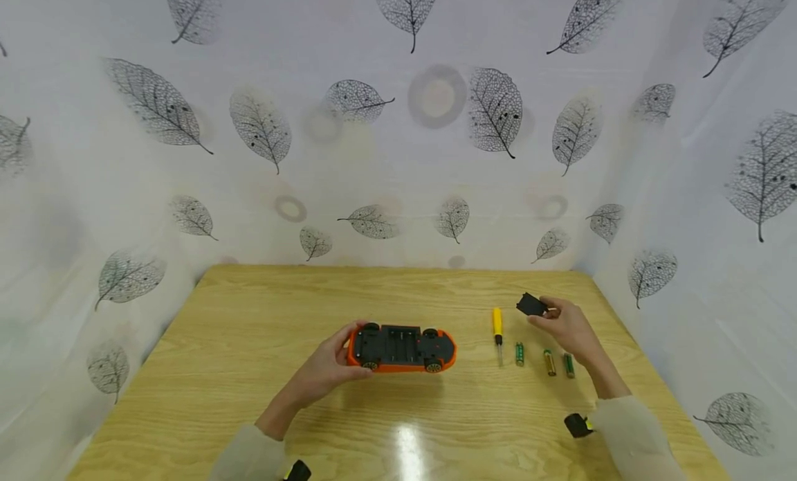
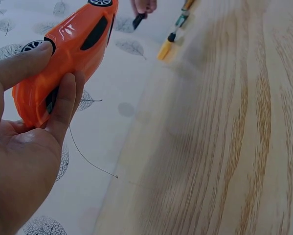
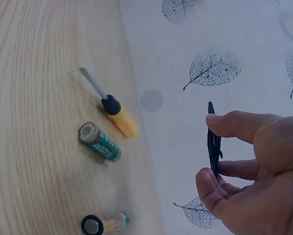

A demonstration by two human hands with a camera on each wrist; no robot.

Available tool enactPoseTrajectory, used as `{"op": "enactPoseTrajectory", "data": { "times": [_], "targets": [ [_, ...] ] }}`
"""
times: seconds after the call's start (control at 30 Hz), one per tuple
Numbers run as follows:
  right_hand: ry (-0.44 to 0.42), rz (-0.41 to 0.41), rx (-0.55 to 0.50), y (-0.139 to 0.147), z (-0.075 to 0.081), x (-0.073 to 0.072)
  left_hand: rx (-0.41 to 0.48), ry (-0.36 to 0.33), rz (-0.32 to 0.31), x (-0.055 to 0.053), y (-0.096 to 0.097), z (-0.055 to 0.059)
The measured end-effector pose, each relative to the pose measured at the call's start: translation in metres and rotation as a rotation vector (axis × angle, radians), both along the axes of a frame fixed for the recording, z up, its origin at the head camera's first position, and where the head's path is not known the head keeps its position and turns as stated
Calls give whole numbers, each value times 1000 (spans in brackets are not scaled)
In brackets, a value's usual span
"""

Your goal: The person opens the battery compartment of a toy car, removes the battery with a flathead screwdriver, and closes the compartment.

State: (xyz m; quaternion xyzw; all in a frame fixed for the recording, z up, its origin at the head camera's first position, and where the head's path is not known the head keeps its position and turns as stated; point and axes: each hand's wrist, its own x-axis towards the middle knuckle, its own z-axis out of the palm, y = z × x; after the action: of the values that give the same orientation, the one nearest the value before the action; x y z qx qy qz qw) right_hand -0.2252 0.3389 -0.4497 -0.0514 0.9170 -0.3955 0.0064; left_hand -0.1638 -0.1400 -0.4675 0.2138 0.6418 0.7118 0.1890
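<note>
My left hand (image 1: 328, 365) grips an orange toy car (image 2: 70, 54) by one end, thumb at a wheel and fingers along the body. In the head view the car's black underside faces up, with an uncovered battery compartment (image 1: 401, 344) in its middle. On the right, my right hand (image 1: 569, 330) pinches a thin black battery cover (image 1: 531, 304) above the table; it appears edge-on between thumb and fingers in the right wrist view. Below that hand lie several green and gold batteries (image 1: 549, 362). A flat-bladed screwdriver (image 3: 118, 115) with a yellow handle lies beside them.
The wooden table (image 1: 249, 308) ends at the back against a white leaf-patterned curtain (image 1: 373, 169), which also hangs along both sides. Black wrist camera mounts (image 1: 578, 425) stick out near the sleeves.
</note>
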Motion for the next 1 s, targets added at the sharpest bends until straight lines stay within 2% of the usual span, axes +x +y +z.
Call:
{"op": "enactPoseTrajectory", "data": {
  "times": [0.33,0.7,1.0],
  "targets": [
    [106,99,12,-26,26,18,-2,-11,7,0,2,2],
    [154,202,-12,-57,50,36,-16,-4,9,0,4,5],
    [257,326,-5,-85,55,44,-15,15,3,0,6,6]
  ]
}}
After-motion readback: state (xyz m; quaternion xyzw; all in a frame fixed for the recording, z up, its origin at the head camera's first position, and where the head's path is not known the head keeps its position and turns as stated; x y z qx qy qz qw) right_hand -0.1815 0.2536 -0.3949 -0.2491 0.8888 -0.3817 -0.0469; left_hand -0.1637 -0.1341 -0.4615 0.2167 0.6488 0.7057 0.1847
